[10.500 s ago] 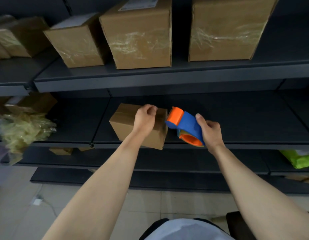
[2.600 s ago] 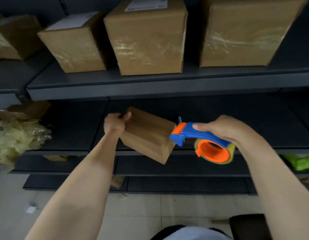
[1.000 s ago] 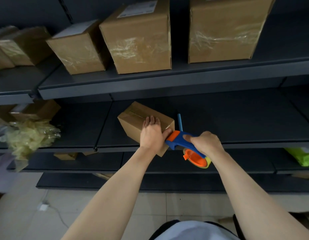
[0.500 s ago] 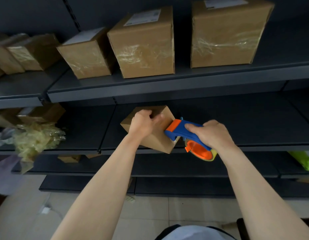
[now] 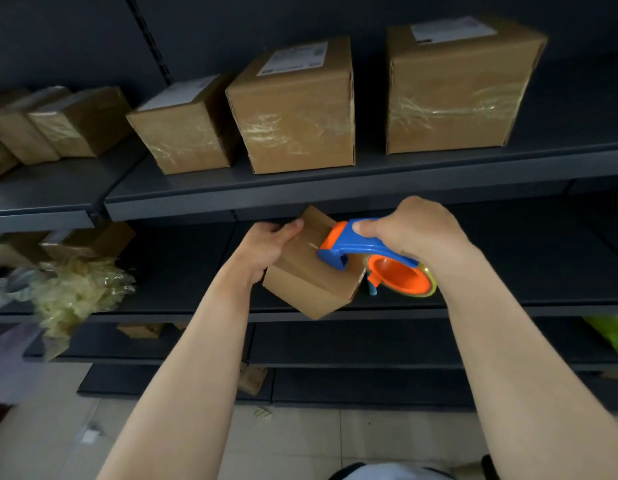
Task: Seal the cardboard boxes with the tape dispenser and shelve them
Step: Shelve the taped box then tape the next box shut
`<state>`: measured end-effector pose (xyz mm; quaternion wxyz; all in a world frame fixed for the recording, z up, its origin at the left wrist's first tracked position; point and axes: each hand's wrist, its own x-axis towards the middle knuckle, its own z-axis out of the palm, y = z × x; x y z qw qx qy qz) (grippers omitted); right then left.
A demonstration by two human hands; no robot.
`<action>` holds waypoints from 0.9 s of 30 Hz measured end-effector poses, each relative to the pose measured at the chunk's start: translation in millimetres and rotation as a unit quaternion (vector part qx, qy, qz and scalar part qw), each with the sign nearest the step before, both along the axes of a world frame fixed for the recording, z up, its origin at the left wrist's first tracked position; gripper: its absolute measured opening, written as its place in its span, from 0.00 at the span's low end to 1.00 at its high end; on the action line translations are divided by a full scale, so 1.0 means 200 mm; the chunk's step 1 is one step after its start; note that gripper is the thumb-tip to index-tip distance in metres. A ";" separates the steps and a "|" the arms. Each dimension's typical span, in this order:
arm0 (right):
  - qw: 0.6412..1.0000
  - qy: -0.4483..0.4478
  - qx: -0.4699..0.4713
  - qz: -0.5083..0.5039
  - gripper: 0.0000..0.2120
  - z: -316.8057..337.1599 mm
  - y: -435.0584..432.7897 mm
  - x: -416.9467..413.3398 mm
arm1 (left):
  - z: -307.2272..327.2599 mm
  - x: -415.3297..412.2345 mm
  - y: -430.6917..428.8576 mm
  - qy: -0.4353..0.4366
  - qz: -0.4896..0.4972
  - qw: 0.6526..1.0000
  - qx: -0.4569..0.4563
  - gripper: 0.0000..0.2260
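Head view is looking at a dark metal rack, with the person's two bare arms reaching toward it. The left hand (image 5: 266, 244) is gripping a small cardboard box (image 5: 307, 282) by its left side, its fingers (image 5: 291, 226) curling over the box's far upper edge. The box is hanging tilted, one corner pointing down, in front of the middle shelf (image 5: 515, 271) and just below the front lip of the upper shelf (image 5: 335, 192); whether its low corner is touching the middle shelf cannot be told. The right hand (image 5: 416, 230) is holding the tape dispenser (image 5: 338, 251), its fingers (image 5: 364, 231) wrapping round the blue handle and one of them lying along the top toward the orange head. That head is pressing on the box's upper face near its right edge, while the tape roll with its orange hub is hanging just off the box's right side. A strip of clear tape is glinting on the face beside the head. On the upper shelf three taped boxes (image 5: 297, 123) with white labels are standing in a row, and smaller boxes (image 5: 58, 123) are sitting further left. At the left of the middle shelf a heap of crumpled yellowish plastic film (image 5: 79, 289) is lying in front of more brown cartons. A green packet (image 5: 609, 336) is showing at the right edge, lower down, and pale floor tiles (image 5: 300, 441) are lying near the person.
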<state>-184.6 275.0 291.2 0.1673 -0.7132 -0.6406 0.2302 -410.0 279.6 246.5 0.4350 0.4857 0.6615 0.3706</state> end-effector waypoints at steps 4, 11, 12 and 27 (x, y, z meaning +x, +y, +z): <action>0.999 0.020 -0.023 0.021 0.24 -0.01 -0.01 -0.11 | -0.04 -0.11 0.00 0.002 0.033 0.998 -0.053 0.20; 0.998 0.034 -0.010 0.053 0.23 -0.03 -0.01 -0.32 | -0.15 -0.15 0.02 0.184 0.138 0.973 -0.006 0.23; 0.998 0.035 -0.015 0.057 0.23 -0.03 -0.01 -0.34 | -0.15 -0.16 0.02 0.190 0.145 0.971 -0.010 0.22; 0.985 0.050 -0.162 -0.035 0.27 -0.27 -0.03 0.17 | -0.12 -0.17 0.23 0.234 0.135 0.961 -0.063 0.32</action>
